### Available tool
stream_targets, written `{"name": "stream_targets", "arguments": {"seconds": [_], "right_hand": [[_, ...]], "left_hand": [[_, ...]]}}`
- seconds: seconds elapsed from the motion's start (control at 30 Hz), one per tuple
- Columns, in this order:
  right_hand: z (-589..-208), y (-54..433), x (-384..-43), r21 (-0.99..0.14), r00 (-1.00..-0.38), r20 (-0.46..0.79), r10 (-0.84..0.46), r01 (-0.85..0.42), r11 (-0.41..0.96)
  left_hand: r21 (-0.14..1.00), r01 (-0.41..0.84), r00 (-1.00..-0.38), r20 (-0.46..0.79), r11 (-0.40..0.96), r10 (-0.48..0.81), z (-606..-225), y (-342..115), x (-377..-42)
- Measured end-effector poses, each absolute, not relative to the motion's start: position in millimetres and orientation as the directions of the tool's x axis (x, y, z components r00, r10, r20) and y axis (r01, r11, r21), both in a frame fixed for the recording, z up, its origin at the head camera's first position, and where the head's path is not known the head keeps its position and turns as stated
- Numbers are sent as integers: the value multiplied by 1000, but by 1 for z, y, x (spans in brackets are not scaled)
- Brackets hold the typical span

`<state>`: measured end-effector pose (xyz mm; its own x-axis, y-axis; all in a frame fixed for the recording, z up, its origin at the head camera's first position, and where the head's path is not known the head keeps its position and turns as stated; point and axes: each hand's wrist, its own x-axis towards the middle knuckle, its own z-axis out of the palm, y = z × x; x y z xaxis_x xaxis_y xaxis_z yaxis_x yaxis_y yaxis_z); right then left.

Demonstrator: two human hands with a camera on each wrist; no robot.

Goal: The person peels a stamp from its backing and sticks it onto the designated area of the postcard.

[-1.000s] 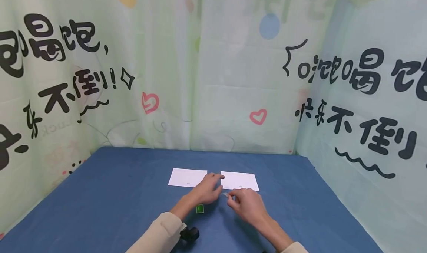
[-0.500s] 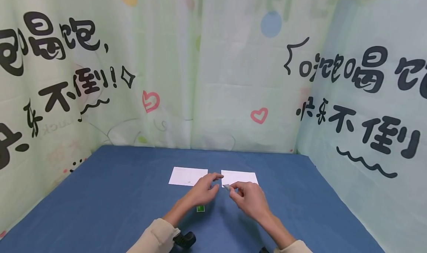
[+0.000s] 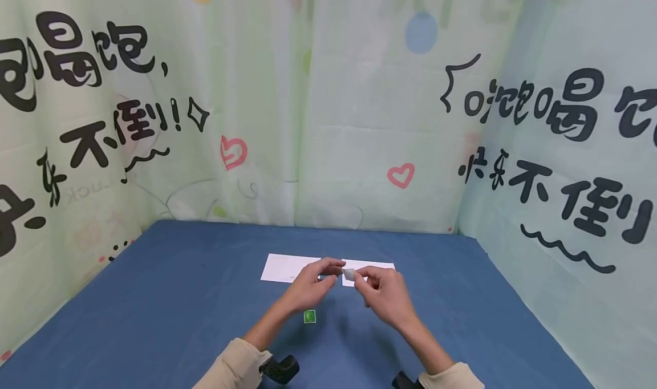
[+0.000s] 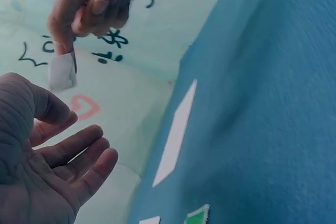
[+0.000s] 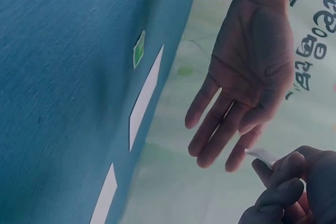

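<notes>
Below centre, the right hand point(image 3: 385, 298) is pinching a white scrap point(image 3: 349, 274), likely floppy, best held by edges, left hand point(image 3: 307, 287) hovering, fingers apart.

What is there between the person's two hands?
In the head view, a small pale square, pinched by the right hand, sits between it and the left hand.

Head view: bright, diffuse light; faint, soft-edged shadows on blue surface point(image 3: 154, 309). Wrist views dimmer, bluish; left hand point(image 4: 39, 182) in shade. Left wrist: upper-left corner washed out, white piece point(image 4: 62, 72) slightly blurred.
</notes>
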<state>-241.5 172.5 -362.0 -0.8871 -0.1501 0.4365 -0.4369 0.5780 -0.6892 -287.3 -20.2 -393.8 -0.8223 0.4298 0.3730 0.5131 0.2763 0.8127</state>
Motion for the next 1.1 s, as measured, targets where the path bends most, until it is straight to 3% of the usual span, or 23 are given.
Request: {"name": "stream_targets", "arguments": {"seconds": [0.2,0.37,0.7,1.1], "right_hand": [[-359,169,-243,-767,-919,371,-133,-384,514],[-355,166,-243,-829,-937,332,-112,-346,439],[-347,163,-247,-890,-956,278,-90,-292,349],[-344,159,-254,-901,-963,255,-92,-271,339]], "left_hand": [[885,426,-857,329,186,396,-383,-25,-286],[887,444,-848,368,131,381,-379,-30,-285],[870,480,-838,417,115,352,-373,-31,-285],[846,510,-834,442,156,331,-372,-34,-285]]}}
